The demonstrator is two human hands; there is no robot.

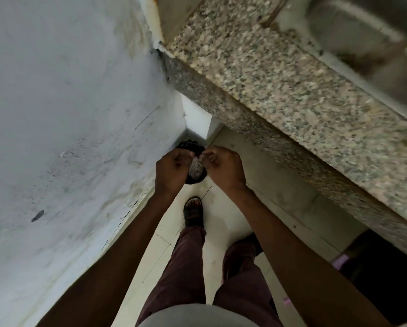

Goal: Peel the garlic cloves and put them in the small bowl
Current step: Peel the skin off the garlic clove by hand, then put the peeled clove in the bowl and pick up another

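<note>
Over a dark bin (193, 171) in the corner where the wall (68, 114) meets the floor (221, 223), the person holds both hands out at arm's length. In the head view the left hand (171, 167) has its fingers curled inward, and the right hand (223, 167) pinches at a pale, papery scrap (198, 158) between the two; it looks like garlic skin, though the blur makes it hard to say whether a clove is still inside it. Holding the work above the bin is probably meant to let loose peel drop straight in rather than scatter on the tiles. Both forearms reach forward and down, wrists close together, knuckles turned up toward the camera. The granite worktop (280, 86) runs along the right side, with a steel sink (362, 34) set in it at the top right. No small bowl shows anywhere in this view, so any peeled cloves would have to be carried back to it.
</note>
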